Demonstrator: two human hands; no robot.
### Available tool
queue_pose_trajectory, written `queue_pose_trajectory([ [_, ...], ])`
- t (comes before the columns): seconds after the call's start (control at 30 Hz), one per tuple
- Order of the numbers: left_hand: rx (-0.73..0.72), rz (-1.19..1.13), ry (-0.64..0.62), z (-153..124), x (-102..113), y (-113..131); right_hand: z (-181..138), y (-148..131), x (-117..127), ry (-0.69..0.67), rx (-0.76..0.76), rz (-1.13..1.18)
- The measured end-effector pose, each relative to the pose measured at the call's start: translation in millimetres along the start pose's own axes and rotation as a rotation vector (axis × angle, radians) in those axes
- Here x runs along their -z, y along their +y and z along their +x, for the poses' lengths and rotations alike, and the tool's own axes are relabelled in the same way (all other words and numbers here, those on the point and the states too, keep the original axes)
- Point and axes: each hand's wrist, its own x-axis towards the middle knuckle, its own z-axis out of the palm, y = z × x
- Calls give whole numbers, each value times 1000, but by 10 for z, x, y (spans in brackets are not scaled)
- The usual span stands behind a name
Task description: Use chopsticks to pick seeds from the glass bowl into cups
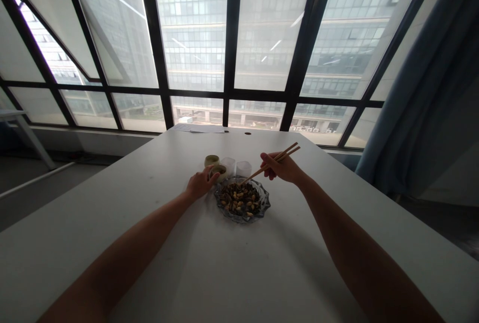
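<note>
A glass bowl (264, 207) with a wavy rim stands on the table, filled with dark seeds and pale peanuts (239, 204). In my right hand (279, 167) is a pair of wooden chopsticks (258, 171), slanting down to the left. Their tips reach the far part of the bowl's contents; whether they pinch anything is too small to tell. My left hand (202, 182) is closed about the near side of a small greenish cup (221, 176), just behind the bowl. That cup has something dark inside.
Behind the held cup is a second greenish cup (211, 159). Two clear plastic cups (228, 165) stand to its right. Papers (200, 128) lie at the far table edge, near round holes. Beyond are windows, with a blue curtain (411, 88) at right.
</note>
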Motion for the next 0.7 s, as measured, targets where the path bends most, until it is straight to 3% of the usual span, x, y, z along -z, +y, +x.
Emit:
queue_pose_trajectory([
  [0.53, -7, 7, -3, 5, -16, -9, -21, -17, -64, -70, 32, -42],
  [0.7, -6, 4, -2, 4, -20, -12, -28, -10, -56, -24, 10, -32],
])
